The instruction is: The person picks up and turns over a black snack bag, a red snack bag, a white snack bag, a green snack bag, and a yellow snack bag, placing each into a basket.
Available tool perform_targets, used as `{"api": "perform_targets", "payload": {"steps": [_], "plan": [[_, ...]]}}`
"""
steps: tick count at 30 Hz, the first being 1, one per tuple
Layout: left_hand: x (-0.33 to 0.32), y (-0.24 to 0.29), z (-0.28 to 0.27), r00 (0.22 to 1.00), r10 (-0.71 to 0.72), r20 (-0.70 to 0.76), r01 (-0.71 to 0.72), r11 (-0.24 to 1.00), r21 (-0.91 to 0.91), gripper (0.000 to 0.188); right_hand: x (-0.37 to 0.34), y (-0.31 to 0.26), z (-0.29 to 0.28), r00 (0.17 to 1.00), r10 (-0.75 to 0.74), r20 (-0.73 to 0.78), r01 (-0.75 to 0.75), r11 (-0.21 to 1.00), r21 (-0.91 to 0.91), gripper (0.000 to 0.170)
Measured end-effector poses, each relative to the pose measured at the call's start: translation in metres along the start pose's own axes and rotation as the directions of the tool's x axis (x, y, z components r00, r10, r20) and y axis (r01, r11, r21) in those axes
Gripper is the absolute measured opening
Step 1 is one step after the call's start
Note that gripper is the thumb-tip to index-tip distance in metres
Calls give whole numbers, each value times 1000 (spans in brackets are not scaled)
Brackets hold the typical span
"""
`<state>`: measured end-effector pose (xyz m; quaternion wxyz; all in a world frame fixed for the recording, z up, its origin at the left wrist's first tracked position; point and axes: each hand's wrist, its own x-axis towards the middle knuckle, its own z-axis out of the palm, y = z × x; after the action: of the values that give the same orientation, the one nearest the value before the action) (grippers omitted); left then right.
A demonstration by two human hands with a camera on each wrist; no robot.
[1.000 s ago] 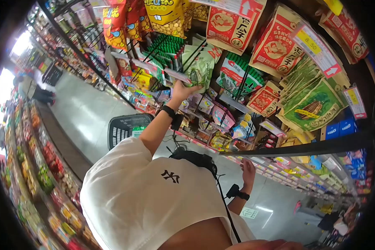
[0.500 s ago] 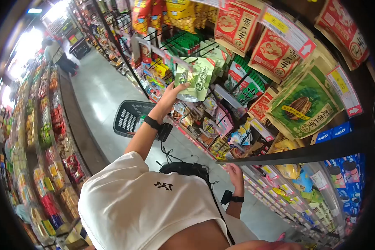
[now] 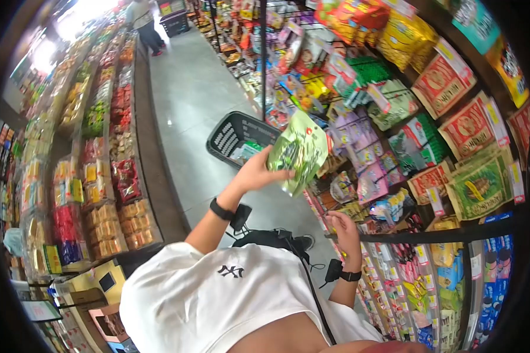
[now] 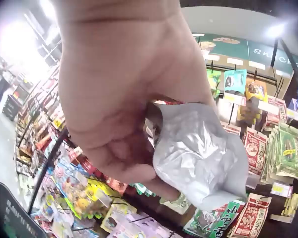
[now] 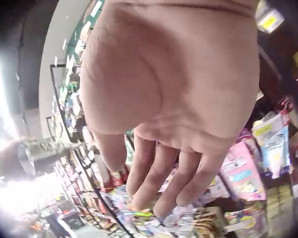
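Carefully gripped between thumb and fingers, a green snack pouch (image 3: 299,154) hangs in the left hand (image 3: 258,172) of a shopper in a white T-shirt (image 3: 188,288), just above the center of the frame. The hand's fingers curl around the pouch's lower left edge; the left wrist view shows its crinkled silver side.

The right hand (image 3: 345,232), right of center, is empty and mostly open, its fingers loosely bent and apart, near the edge of the snack display. Dark straps circle both wrists.

Just left of the pouch in the frame, a black shopping basket (image 3: 225,139) with green-and-white packaging inside sits on the gray floor (image 3: 182,112). Hanging bags fill the display at upper right, among them yellow bags (image 3: 407,41), red-and-tan packets (image 3: 444,87) and, at right, green sunflower-seed packets (image 3: 482,187). Bins of wrapped goods (image 3: 103,229) line the left side, and another person (image 3: 141,23) stands at upper left, beyond the basket.
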<state>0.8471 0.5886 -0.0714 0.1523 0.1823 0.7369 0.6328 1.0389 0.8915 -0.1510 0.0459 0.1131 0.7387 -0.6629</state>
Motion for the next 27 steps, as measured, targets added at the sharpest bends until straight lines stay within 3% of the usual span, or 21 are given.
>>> {"api": "perform_targets", "payload": {"steps": [1,3,4,8,9,10,11,14,17,18,21,22,23,25,27], "plan": [[-28,15,-16,997,-56,-55,64,984,166,72,-1,-22,23,996,-37,86,38,999,-16,36],[-77,27,-37,990,-63,-124,90,970,225,71,-3,-68,73,962,-103,251,114,993,-30,39],[-99,31,-42,991,-11,-130,47,959,279,69,-1,-80,96,920,-151,362,159,987,8,51],[-159,61,-63,980,165,-113,-85,856,509,65,13,-104,181,790,-249,560,325,945,-40,68],[-170,69,-69,975,196,-102,-105,820,563,64,15,-114,195,765,-331,553,456,885,-100,68],[-179,77,-76,986,104,-127,-21,847,531,67,22,-113,210,792,-315,523,347,937,40,66],[-186,76,-84,980,127,-152,-31,857,514,69,29,-113,223,820,-290,493,230,957,179,64],[-196,67,-103,958,202,-204,-80,869,488,71,42,-134,247,806,-235,543,146,968,202,53],[-197,37,-127,950,202,-239,-90,907,412,67,63,-143,262,854,-184,487,139,982,127,49],[-195,36,-135,938,158,-310,-34,927,372,67,67,-147,271,880,-174,441,113,980,162,50],[-185,35,-157,886,30,-462,71,977,200,70,104,-149,276,845,-60,531,-5,993,120,45],[-177,29,-169,879,13,-477,56,990,129,72,103,-178,286,871,-115,477,131,991,-2,42],[-167,22,-181,873,-6,-488,39,998,58,74,113,-186,292,865,-171,473,182,983,22,42],[-143,17,-205,857,24,-514,32,995,99,83,133,-191,307,842,-269,468,267,961,71,42],[-114,25,-227,832,37,-553,64,985,162,85,177,-148,310,839,-327,434,317,943,99,42]]}}
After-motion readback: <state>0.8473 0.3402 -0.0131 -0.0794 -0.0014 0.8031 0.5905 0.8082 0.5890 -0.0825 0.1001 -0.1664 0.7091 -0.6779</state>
